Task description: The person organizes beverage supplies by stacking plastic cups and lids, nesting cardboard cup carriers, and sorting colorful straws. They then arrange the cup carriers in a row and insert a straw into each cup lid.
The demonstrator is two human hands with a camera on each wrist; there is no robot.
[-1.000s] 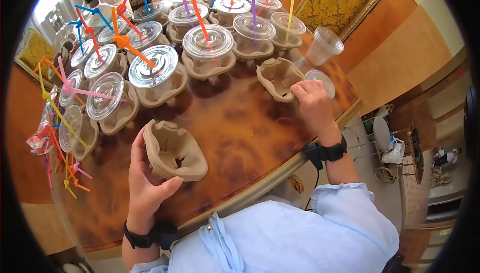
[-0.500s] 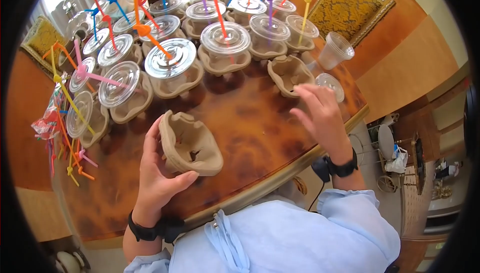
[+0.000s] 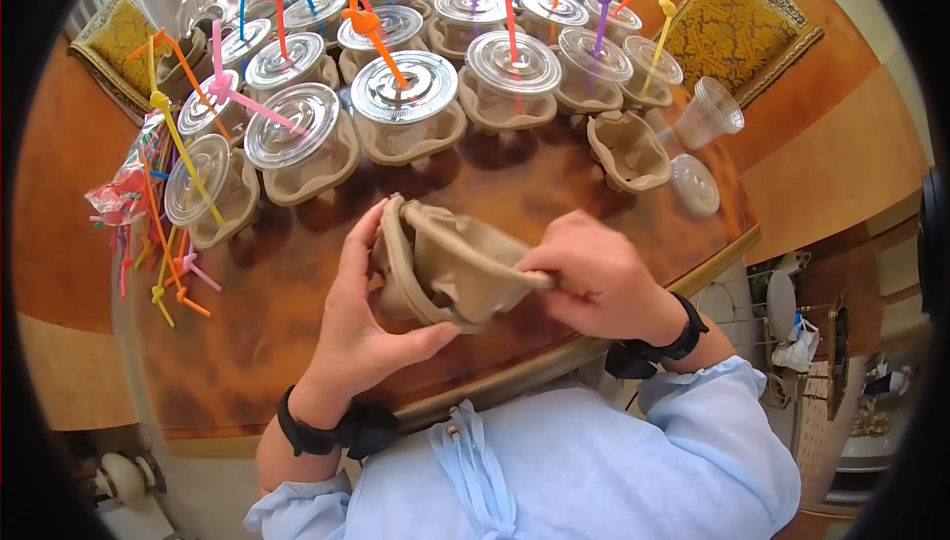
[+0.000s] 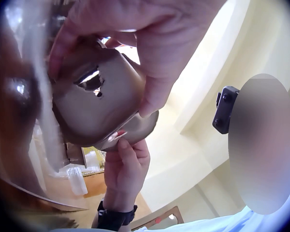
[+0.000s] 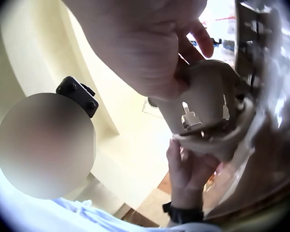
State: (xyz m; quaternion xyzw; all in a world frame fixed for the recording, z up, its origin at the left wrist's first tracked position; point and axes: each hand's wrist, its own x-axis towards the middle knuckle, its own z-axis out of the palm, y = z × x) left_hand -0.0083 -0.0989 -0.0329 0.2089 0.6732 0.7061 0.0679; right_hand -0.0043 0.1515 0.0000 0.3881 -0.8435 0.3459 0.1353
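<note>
Low over the table, in the head view, my left hand point(image 3: 361, 342) grips a brown moulded-pulp cup holder point(image 3: 394, 278) by its side, thumb near the lower rim. A second pulp cup holder point(image 3: 485, 258) sits tilted partly inside it. My right hand point(image 3: 604, 283) pinches that inner holder's rim at the right, so a gap shows between the two. From the left wrist, the outer holder's base point(image 4: 99, 113) shows a torn hole. The right wrist view shows slots through the inner holder's wall point(image 5: 210, 89) below my right hand point(image 5: 140, 48).
Rows of lidded clear cups point(image 3: 404, 90) with knotted coloured straws stand in pulp holders across the far side. Another pulp holder point(image 3: 633, 179), a loose clear lid point(image 3: 695, 184) and clear plastic cups point(image 3: 711, 112) are at the right. Knotted straws point(image 3: 163, 293) lie left, by a plastic bag point(image 3: 124, 194).
My right hand has come from beside the holder at the right to the held ones and grips the inner rim. The inner holder has tilted up out of the outer one.
</note>
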